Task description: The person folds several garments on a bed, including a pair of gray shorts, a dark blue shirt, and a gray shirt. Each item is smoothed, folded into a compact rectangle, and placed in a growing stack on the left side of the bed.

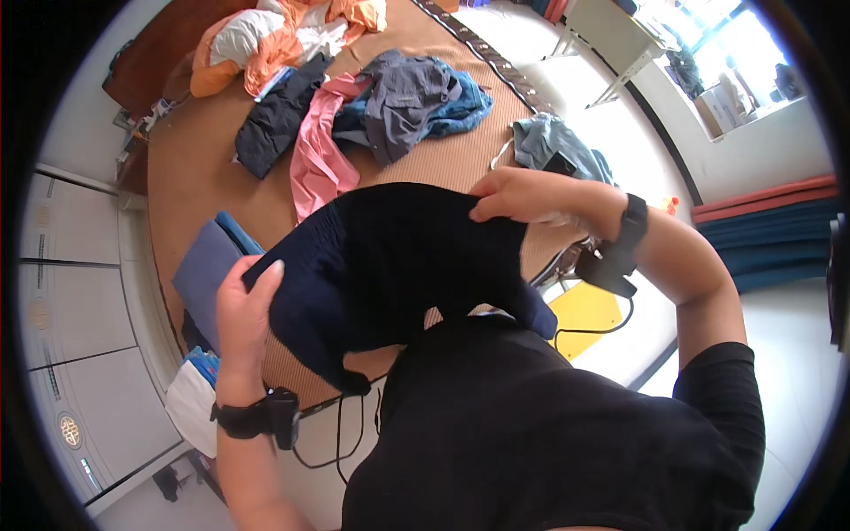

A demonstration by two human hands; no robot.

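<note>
A dark navy, nearly black garment (392, 265) is stretched between my hands, above the near edge of a bed with a brown ribbed mat (425, 159). My left hand (246, 312) pinches its left edge, thumb on top. At the upper right corner, my right hand (518, 196) grips the cloth between thumb and fingers. The garment's lower parts hang toward my body, one of them over the mat's front edge. Which kind of garment it is, I cannot tell. Beside my left hand lies folded blue-grey cloth (206, 272).
Across the bed lie a pink garment (325, 146), a black garment (282, 116), a grey shirt (408, 99) and an orange-and-white quilt (265, 43). Grey-green clothing (558, 146) sits by the right edge. Cabinets (86, 318) stand left; a cable (597, 330) hangs from my right wrist device.
</note>
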